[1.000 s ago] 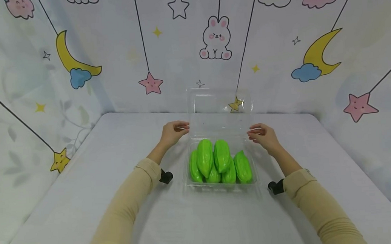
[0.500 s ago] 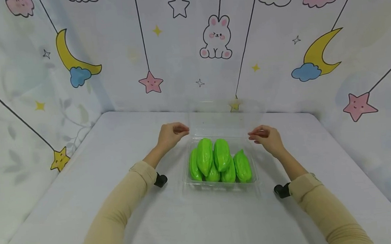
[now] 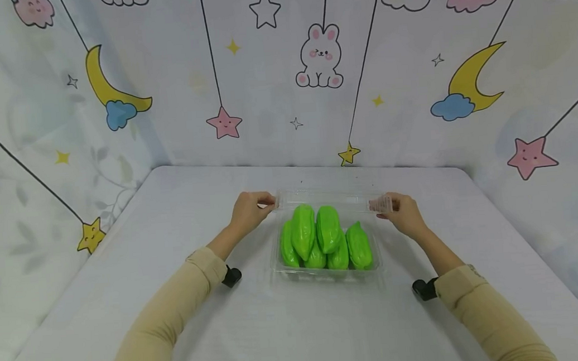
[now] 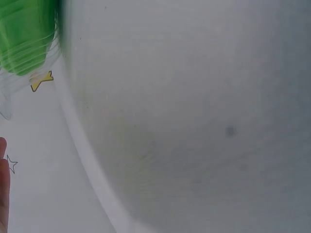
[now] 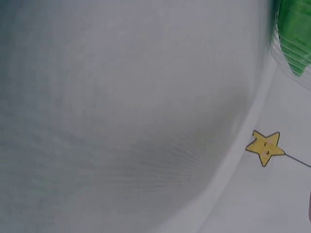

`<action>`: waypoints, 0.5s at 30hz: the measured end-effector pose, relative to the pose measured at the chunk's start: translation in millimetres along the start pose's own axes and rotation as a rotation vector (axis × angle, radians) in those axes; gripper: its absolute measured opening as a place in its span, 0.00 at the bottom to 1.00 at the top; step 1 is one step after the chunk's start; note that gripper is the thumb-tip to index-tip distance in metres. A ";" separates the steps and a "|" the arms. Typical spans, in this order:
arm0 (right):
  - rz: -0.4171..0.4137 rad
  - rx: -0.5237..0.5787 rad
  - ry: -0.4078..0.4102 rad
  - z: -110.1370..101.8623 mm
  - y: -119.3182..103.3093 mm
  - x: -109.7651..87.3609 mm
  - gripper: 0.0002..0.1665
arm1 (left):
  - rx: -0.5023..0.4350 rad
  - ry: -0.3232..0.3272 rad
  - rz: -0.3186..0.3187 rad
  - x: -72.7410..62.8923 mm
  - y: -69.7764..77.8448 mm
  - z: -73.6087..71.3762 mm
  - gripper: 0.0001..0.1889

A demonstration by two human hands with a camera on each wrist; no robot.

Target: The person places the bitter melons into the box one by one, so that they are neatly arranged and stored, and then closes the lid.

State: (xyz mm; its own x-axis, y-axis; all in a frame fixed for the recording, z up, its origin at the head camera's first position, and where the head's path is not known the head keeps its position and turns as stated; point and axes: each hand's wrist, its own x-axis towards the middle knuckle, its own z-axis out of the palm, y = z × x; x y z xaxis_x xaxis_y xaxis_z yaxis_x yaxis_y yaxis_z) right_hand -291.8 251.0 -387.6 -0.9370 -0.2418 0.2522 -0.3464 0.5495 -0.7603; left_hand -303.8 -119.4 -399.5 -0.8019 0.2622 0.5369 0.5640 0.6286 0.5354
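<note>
In the head view a clear plastic clamshell box [image 3: 328, 273] sits mid-table, filled with several glossy green ridged pieces [image 3: 329, 229] shaped like star fruit. Its hinged lid [image 3: 323, 199] stands tilted over the back of the box, partway down. My left hand [image 3: 252, 210] pinches the lid's left end between thumb and fingers. At the lid's right end my right hand [image 3: 405, 214] grips it, some fingers showing through the plastic. The left wrist view catches the green pieces [image 4: 26, 36] at its corner and a few fingertips [image 4: 4, 189]. In the right wrist view, green [image 5: 296, 36] shows at the upper right.
A white cloth covers the table [image 3: 300, 336], which ends at a curtain [image 3: 170, 71] printed with moons, stars and a rabbit. Black wrist cameras [image 3: 231, 276] are strapped under both sleeves.
The lid has swung from upright behind the box forward and down toward me. Both hands have followed it, lowering slightly, with the forearms spreading a little outward. The green pieces have stayed put.
</note>
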 end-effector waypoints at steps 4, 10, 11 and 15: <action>-0.002 -0.067 -0.014 -2.9 -3.6 -4.5 0.10 | 0.002 -0.027 -0.013 -3.2 0.9 -0.5 0.05; 0.071 -0.043 -0.057 -6.8 -8.1 -11.7 0.17 | 0.004 -0.056 -0.032 -8.7 8.1 -4.1 0.08; 0.085 -0.031 -0.071 -7.4 -9.2 -13.3 0.18 | -0.005 -0.062 -0.052 -10.0 9.8 -4.7 0.09; 0.116 0.060 -0.150 -7.4 -9.9 -18.4 0.22 | -0.068 -0.106 -0.182 -16.3 19.5 -7.6 0.14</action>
State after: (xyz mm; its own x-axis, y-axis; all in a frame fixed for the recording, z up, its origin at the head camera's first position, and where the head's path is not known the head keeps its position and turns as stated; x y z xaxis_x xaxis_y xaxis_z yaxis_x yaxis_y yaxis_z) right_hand -271.4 255.9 -380.3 -0.9516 -0.2986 0.0722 -0.2290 0.5328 -0.8147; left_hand -278.3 -117.0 -392.9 -0.9059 0.2265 0.3577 0.4171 0.6230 0.6617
